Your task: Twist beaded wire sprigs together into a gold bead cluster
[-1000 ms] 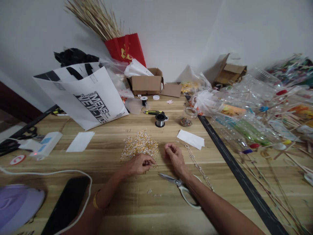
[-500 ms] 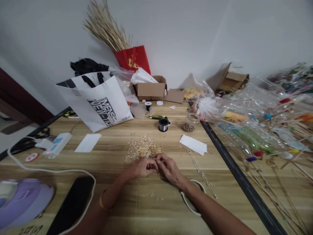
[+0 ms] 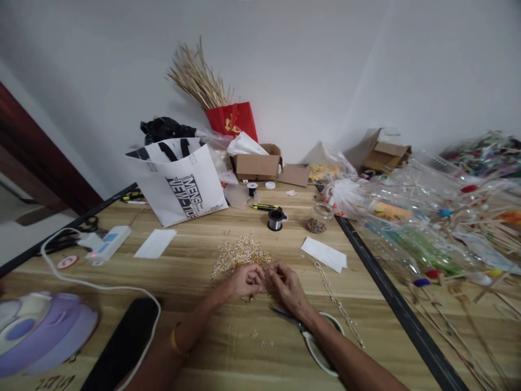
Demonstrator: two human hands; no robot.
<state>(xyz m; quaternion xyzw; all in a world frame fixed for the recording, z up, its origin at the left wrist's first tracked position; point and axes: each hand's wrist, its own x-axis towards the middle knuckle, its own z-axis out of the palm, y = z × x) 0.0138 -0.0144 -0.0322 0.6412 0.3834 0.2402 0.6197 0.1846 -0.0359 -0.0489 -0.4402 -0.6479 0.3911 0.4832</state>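
My left hand [image 3: 247, 282] is closed in a pinch at the near edge of a pile of gold and clear beads [image 3: 240, 252]. A small gold bit shows under its fingers, too small to name. Close by on the right, my right hand [image 3: 287, 287] is also pinched, and what it holds is too fine to make out. White-handled scissors [image 3: 319, 347] lie partly under my right forearm, blades toward the hands. A beaded chain [image 3: 340, 304] stretches along the table to the right. A few loose clear beads [image 3: 260, 339] lie nearer me.
Beyond the pile stand a spool of silver wire [image 3: 275, 220], a cutter knife [image 3: 265, 207] and a glass jar of beads [image 3: 319, 217]. White papers [image 3: 324, 254] flank it. A white cable [image 3: 101, 286] crosses at left beside a black phone [image 3: 122, 345]. Plastic bottles [image 3: 407, 233] crowd the right.
My hands have moved slightly apart; earlier their fingertips met. The view has tilted up and shifted left, so the table things appear lower and further right.
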